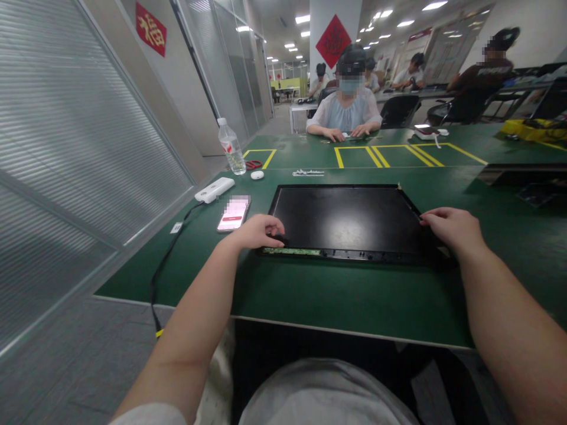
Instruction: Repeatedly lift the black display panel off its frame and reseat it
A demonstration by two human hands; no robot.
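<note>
The work looks unfinished: the black panel (pixel 345 215) lies flat on the table (pixel 345 301), its circuit strip (pixel 292 252) exposed, left hand (pixel 259 231) at its left edge with thumb and fingers parted, right hand (pixel 457 229) touching the right edge, grip unclear

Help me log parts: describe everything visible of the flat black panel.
The black panel is rectangular, with a smooth, plastic-looking face catching a glare and a raised rim. A green circuit strip runs along the left part of its near edge. It lies on the green table, the left hand at its near left corner, the right hand at its right edge.
</note>
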